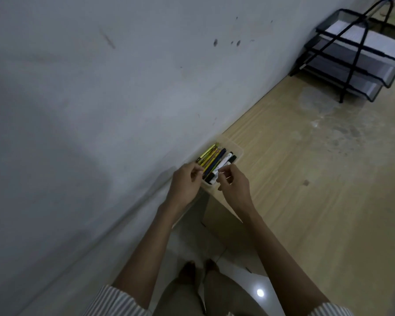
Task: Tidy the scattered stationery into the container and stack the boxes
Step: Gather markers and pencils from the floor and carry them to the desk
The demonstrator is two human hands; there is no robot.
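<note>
The pens [211, 159], yellow, blue and black, lie side by side in a clear container [238, 152] at the desk [306, 190] corner by the wall [100, 110], pointing away rightward, where the right hand [234, 187] pinches a white marker [224, 161] and the left hand [184, 184] curls at their near ends, grip unclear.
</note>
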